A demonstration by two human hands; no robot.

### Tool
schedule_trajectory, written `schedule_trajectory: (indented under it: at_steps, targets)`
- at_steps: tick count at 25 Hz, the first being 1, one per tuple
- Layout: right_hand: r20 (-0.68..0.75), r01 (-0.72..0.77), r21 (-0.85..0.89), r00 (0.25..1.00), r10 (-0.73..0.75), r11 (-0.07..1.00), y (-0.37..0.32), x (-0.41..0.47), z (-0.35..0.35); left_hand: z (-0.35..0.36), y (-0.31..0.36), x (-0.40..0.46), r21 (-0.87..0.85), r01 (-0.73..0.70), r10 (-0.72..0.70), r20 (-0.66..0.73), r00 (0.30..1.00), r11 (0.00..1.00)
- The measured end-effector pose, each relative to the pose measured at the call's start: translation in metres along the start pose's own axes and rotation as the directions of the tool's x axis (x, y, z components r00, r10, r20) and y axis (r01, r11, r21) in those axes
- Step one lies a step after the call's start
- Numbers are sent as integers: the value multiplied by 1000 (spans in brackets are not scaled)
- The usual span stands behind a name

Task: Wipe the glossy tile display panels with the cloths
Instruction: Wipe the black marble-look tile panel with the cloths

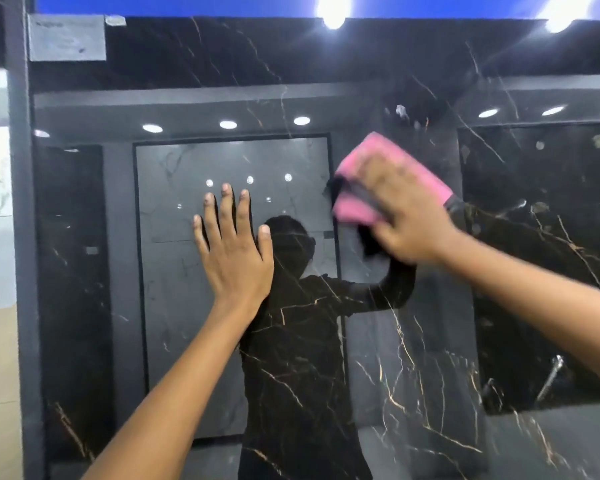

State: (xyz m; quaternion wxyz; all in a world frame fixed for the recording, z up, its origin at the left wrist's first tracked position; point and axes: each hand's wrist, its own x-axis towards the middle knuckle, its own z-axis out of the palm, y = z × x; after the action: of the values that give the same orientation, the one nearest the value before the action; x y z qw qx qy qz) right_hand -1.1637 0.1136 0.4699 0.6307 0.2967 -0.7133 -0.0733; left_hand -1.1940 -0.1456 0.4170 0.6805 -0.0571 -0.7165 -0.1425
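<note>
Two bare forearms reach up from the bottom edge toward the upright glossy tile panel [291, 341]. The left hand [234, 251] lies flat against it, fingers straight and spread, bracing. To its right and a little higher, the right hand [407, 216] presses a folded pink cloth [357, 202] onto the same surface; the cloth sticks out up and to the left of the fingers. The right hand is motion-blurred, so I cannot tell whether its fingers curl round the cloth or merely press it. Unwiped tile stretches above and right. Reflected ceiling lights and a silhouette mask any smudges; the label [66, 38] at top left is unreadable.
</note>
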Motion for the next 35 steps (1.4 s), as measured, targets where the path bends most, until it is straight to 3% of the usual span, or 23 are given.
schedule_trajectory:
  at_steps: [2, 3, 4, 5, 7, 9, 11, 13, 14, 16, 17, 19, 21, 22, 23, 25, 27, 28, 30, 32, 33, 34, 35]
  targets:
    - [251, 492, 65, 834, -491, 868, -37, -35, 18, -6, 7, 15, -93, 22, -29, -80, 996, 995]
    - [327, 617, 90, 723, -609, 782, -39, -38, 15, -9, 13, 29, -147, 16, -34, -119, 992, 989]
    - [313, 656, 92, 695, -647, 749, -26, -28, 9, -11, 18, 45, -189, -2, -26, -143, 989, 982]
    - [251, 567, 46, 791, -559, 823, -4, -10, 1, -13, 22, 63, -215, -25, -8, -151, 988, 976]
    - [49, 112, -71, 993, -109, 991, 56, 30, -23, -11, 31, 95, -210, -68, 46, -108, 993, 975]
    - [-152, -239, -48, 961, 230, 970, 93, 55, -46, 2, 36, 110, -65, -94, 92, -36, 995, 993]
    - [-156, -303, 3, 941, 300, 953, 74, 50, -30, 12, 36, 109, 60, -104, 106, -19, 994, 993]
    - [-1, 42, 37, 999, -42, 998, 15, 17, -1, 14, 34, 108, 78, -105, 107, -30, 994, 991]
    - [115, 270, 50, 955, -274, 962, -4, -2, 7, 15, 33, 109, 78, -108, 110, -31, 993, 991]
    - [232, 480, 42, 848, -476, 876, 5, -3, 0, 16, 31, 110, 80, -114, 118, -40, 992, 990]
    - [181, 404, -7, 900, -396, 915, 28, 10, -8, 17, 31, 110, 81, -120, 124, -49, 991, 989]
    - [-21, -79, -31, 997, 78, 996, 83, 48, -34, 18, 31, 108, 71, -125, 129, -57, 990, 990]
    - [-224, -466, 31, 859, 460, 884, 103, 76, -49, 17, 31, 108, 63, -124, 128, -54, 990, 990]
    - [-245, -513, 23, 829, 503, 858, 90, 82, -40, 16, 31, 109, 57, -125, 128, -53, 990, 991]
    - [-220, -449, 15, 870, 441, 893, 68, 79, -25, 14, 32, 109, 50, -125, 127, -49, 991, 991]
    - [-22, -54, -9, 998, 53, 999, 16, 52, 2, 12, 33, 107, 18, -119, 120, -52, 991, 993]
    - [205, 293, -80, 940, -272, 953, 10, 31, -1, 5, 35, 112, -42, -114, 109, -100, 989, 993]
    - [191, 325, -137, 936, -297, 936, 30, 37, -11, 1, 35, 120, -63, -124, 115, -133, 984, 990]
    - [29, -84, -184, 995, 91, 979, 87, 68, -33, -5, 31, 141, -74, -128, 114, -163, 980, 989]
    - [-225, -588, -71, 797, 561, 806, 121, 104, -58, -2, 28, 154, -24, -92, 90, -97, 991, 995]
    - [-287, -678, -58, 714, 638, 733, 119, 116, -52, 4, 26, 154, 19, -74, 75, -66, 995, 997]
    - [-310, -649, -59, 734, 604, 758, 101, 123, -38, 9, 25, 152, 46, -68, 70, -54, 996, 997]
    - [-259, -511, -61, 838, 481, 857, 74, 124, -20, 12, 24, 150, 53, -69, 72, -56, 996, 996]
